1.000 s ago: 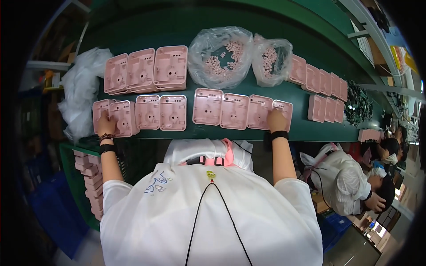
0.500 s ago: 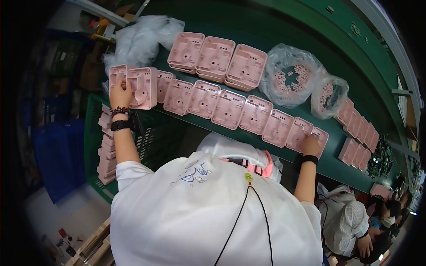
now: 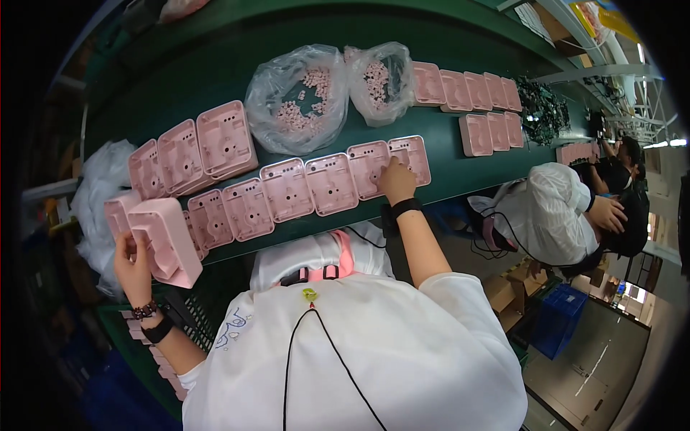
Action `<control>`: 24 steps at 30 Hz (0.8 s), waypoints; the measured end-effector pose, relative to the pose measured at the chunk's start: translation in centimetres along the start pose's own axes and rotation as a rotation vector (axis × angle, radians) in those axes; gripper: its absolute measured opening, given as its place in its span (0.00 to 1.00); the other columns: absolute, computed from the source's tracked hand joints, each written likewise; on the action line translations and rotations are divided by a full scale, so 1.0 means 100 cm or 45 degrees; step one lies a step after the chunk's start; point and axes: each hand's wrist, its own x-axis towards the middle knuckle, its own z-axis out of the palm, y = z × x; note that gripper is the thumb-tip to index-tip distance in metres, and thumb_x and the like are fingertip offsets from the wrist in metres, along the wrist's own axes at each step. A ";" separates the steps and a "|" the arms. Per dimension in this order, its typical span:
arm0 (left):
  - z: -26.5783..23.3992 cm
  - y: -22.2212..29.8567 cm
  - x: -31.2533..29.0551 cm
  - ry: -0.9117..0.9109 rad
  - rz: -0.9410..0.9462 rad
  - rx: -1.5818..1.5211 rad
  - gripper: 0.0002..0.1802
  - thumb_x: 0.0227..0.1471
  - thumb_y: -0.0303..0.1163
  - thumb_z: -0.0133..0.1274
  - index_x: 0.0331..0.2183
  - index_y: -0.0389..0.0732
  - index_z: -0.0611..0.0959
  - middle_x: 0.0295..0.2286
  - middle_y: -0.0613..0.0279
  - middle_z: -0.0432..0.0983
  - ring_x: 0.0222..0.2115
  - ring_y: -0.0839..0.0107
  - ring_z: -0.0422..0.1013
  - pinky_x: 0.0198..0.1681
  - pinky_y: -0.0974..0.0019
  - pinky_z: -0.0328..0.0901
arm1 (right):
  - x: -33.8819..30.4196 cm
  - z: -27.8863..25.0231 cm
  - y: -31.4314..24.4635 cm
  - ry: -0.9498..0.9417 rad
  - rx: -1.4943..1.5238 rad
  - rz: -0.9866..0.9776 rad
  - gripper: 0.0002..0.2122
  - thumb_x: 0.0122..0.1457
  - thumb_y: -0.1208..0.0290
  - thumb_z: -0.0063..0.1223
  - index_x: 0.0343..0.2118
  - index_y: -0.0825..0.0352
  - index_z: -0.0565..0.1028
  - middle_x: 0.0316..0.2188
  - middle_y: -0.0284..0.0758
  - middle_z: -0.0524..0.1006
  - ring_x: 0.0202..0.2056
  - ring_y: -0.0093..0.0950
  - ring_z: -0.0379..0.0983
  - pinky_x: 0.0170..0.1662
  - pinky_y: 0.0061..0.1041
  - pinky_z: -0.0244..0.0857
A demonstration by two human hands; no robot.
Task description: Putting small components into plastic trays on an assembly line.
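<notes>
Near the left end of the green table, my left hand has its thumb and fingers closed on a tilted pink plastic housing. Another pink housing stands just behind it. My right hand reaches down at the right end of the front row, over the last pink housing and against its neighbour. Its fingers are bent together and pointing into the housing. Whatever lies between the fingertips is hidden. Between my hands, several open pink housings lie side by side along the table edge.
Stacked pink housings stand behind the row. Two clear plastic bags hold small pink pieces. More housings and dark small parts lie farther right. A person in white sits right. A green crate stands lower left.
My view has turned right, shifting the table leftward in the picture. The housing at my left hand now leans more. My right hand stays at the end of the row.
</notes>
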 end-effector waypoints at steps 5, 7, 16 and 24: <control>0.026 0.075 0.004 -0.022 0.162 -0.158 0.08 0.49 0.28 0.50 0.32 0.34 0.74 0.23 0.67 0.71 0.24 0.81 0.65 0.28 0.78 0.60 | -0.003 -0.004 -0.001 -0.059 0.073 -0.012 0.13 0.50 0.62 0.47 0.32 0.68 0.67 0.24 0.44 0.74 0.27 0.40 0.73 0.30 0.36 0.67; 0.043 0.108 0.000 -0.019 0.247 -0.193 0.06 0.47 0.24 0.50 0.31 0.34 0.74 0.22 0.66 0.71 0.24 0.81 0.67 0.28 0.79 0.60 | -0.006 -0.002 -0.002 -0.069 0.108 -0.014 0.13 0.50 0.62 0.47 0.32 0.68 0.67 0.24 0.44 0.74 0.28 0.40 0.73 0.30 0.36 0.67; 0.136 0.205 -0.037 -0.311 0.328 -0.249 0.06 0.42 0.28 0.52 0.24 0.36 0.74 0.19 0.57 0.68 0.18 0.69 0.67 0.20 0.71 0.61 | 0.012 -0.036 0.020 -0.317 0.393 -0.290 0.17 0.51 0.66 0.46 0.43 0.67 0.65 0.27 0.45 0.74 0.31 0.43 0.72 0.33 0.35 0.66; 0.176 0.224 -0.051 -0.219 0.694 -0.331 0.07 0.40 0.31 0.50 0.22 0.38 0.71 0.19 0.55 0.67 0.23 0.56 0.67 0.24 0.61 0.62 | 0.012 0.040 0.036 -0.379 1.527 -0.610 0.17 0.51 0.69 0.48 0.44 0.69 0.68 0.29 0.43 0.74 0.35 0.33 0.70 0.41 0.27 0.63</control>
